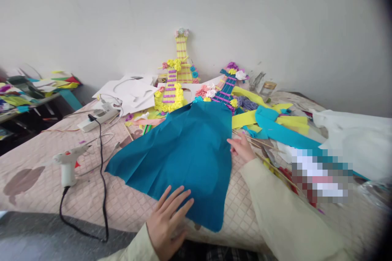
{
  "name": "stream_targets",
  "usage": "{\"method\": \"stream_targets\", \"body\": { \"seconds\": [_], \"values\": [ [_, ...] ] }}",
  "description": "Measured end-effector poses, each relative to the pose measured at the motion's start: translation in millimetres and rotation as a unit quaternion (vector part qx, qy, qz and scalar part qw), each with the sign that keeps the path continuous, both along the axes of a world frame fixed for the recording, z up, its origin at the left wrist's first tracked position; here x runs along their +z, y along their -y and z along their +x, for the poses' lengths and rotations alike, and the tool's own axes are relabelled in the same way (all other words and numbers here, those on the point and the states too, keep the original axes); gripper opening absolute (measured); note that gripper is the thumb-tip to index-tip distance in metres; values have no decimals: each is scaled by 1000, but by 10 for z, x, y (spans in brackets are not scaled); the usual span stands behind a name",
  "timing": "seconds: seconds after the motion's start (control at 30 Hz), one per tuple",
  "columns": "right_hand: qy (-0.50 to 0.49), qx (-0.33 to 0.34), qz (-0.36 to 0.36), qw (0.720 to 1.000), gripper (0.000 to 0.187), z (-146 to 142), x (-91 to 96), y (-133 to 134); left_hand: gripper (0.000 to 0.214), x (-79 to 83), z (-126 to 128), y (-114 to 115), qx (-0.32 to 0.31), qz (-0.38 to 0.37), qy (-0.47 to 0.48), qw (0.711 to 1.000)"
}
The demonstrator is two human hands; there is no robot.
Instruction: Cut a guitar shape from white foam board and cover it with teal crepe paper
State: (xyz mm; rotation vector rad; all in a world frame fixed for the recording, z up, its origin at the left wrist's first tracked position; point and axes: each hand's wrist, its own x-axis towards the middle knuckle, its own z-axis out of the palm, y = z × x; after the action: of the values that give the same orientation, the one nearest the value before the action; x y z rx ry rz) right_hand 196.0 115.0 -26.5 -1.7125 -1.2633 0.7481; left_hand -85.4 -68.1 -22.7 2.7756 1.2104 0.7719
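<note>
A large teal sheet of crepe paper (186,147) with fold creases lies spread on the table in front of me, its near corner close to the table's front edge. My left hand (170,220) has its fingers spread, fingertips resting on the sheet's lower edge. At the right edge of the paper is my right hand (241,147), fingers bent and closed on that edge. Behind the sheet stand small decorated models: a yellow one (171,87) with purple bands and paper flowers, and a blue one (226,89) with purple bands.
On the left, a white glue gun (69,167) stands with its black cord hanging past the table edge, near a power strip (99,118). Yellow strips (245,119), a blue strip (290,138) and thin sticks lie right. A glass jar (268,89) stands by the wall.
</note>
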Motion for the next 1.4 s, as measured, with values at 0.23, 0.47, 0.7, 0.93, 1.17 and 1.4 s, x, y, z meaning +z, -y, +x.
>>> {"method": "stream_targets", "body": {
  "seconds": [0.23,0.47,0.7,0.93,1.17,1.4],
  "values": [
    [102,16,72,992,21,57,172,-337,63,-145,94,38,68,14,37,997],
    [153,105,210,960,20,-233,489,-220,51,-94,90,20,65,-57,124,989],
    [147,259,267,917,9,-580,676,16,44,-165,65,21,67,-45,144,986],
    [120,384,213,890,13,-571,691,83,41,-177,49,42,68,-43,165,983],
    [155,209,93,961,35,-243,442,-369,42,-254,-45,14,31,1,158,987],
    [191,90,-35,977,32,-35,215,-850,15,-353,-107,349,131,-91,337,928]
  ]
}}
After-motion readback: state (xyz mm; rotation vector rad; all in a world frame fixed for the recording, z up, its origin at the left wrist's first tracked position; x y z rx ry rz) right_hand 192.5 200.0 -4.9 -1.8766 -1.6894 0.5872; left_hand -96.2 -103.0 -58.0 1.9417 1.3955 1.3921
